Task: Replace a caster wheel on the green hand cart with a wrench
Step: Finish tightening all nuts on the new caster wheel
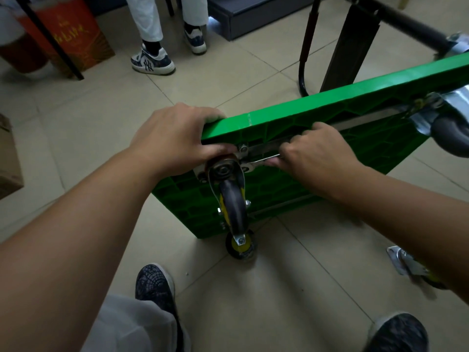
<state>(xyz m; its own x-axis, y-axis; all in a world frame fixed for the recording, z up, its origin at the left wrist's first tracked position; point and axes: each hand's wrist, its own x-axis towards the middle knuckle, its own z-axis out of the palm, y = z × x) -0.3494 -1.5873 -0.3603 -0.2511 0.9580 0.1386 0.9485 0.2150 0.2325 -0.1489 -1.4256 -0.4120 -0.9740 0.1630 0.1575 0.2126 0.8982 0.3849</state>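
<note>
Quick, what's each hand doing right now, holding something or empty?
Left hand: grips the cart by its edge.
Right hand: pinches the wrench, set at the caster plate.

Location, as I see it: indoor shop or stockroom. Evidence: beige tiled floor; red printed carton; brown cardboard box; dark cabinet.

Can't see much of the wrench: the right grip covers nearly the whole handle, only the head end pokes out. The left grip loses its fingertips behind the green cart. The loose caster on the floor is half behind the right forearm. The gray wheel is chopped by the right edge, and the bystander is just legs.
</note>
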